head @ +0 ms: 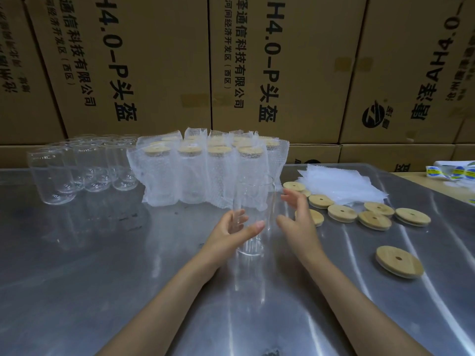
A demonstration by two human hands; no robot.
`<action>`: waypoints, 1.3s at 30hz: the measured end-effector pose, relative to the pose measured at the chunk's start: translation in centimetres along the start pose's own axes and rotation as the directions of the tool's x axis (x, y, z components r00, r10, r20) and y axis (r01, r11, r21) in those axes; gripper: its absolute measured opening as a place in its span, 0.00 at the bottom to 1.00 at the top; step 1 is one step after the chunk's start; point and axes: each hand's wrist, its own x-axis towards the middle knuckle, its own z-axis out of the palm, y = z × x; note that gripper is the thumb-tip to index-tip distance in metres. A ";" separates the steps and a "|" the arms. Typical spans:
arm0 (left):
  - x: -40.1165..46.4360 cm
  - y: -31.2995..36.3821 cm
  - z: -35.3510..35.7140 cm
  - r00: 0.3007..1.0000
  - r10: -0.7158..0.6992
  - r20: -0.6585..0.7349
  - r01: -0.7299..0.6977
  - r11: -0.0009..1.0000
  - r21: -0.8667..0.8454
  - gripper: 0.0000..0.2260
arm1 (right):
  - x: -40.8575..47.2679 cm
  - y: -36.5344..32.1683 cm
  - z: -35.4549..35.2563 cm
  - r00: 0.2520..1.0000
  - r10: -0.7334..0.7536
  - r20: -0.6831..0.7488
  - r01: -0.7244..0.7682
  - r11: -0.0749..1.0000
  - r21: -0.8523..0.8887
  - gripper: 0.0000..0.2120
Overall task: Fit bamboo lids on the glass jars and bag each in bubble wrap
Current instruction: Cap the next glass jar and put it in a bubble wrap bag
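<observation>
Gripping an upright, lidless glass jar (253,217) low on its side, left hand (228,233) has fingers and thumb curled round the glass; grip closed on it. Right hand (295,222) is just right of the jar, fingers spread and relaxed, holding nothing, apart from the glass. Jar stands on the steel counter (102,265), centre, just in front of the bagged jars (205,170), a block of lidded jars in bubble wrap sleeves. Loose bamboo lids (341,213) lie flat right of the right hand, one lid partly hidden behind it; a single bamboo lid (399,262) lies nearer, well apart. Stack of bubble wrap bags (341,186) sits behind the lids. Empty jars (82,165) cluster at far left. Sticker roll (455,173) at right edge. Cardboard boxes (154,68) fill the background.
</observation>
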 end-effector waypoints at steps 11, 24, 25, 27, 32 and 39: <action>-0.3 -0.2 0.4 1.000 0.024 0.015 -0.025 0.999 0.047 0.33 | 1.2 3.1 -0.8 0.978 0.202 -0.052 -0.154 0.531 -0.833 0.24; -0.5 -0.2 0.7 0.999 0.049 0.011 -0.050 0.995 0.090 0.30 | 1.1 2.9 -0.7 0.982 0.179 -0.054 -0.152 0.594 -0.790 0.19; -0.5 -0.2 0.7 0.999 0.047 0.014 -0.049 0.994 0.093 0.29 | 1.3 3.0 -0.7 0.979 0.200 -0.048 -0.158 0.581 -0.799 0.20; -0.5 -0.2 0.7 0.999 0.046 0.015 -0.047 0.994 0.098 0.28 | 1.6 3.2 -0.7 0.978 0.205 -0.045 -0.157 0.573 -0.804 0.18; -0.4 -0.3 0.7 0.999 0.048 0.009 -0.049 0.994 0.102 0.29 | 1.8 2.4 -1.3 0.990 0.037 -0.133 -0.096 0.874 -0.476 0.13; 0.0 -0.6 0.7 0.999 0.042 0.005 -0.042 0.992 0.121 0.34 | 1.5 -4.9 -1.2 0.872 -0.370 -0.321 0.373 0.926 -0.054 0.08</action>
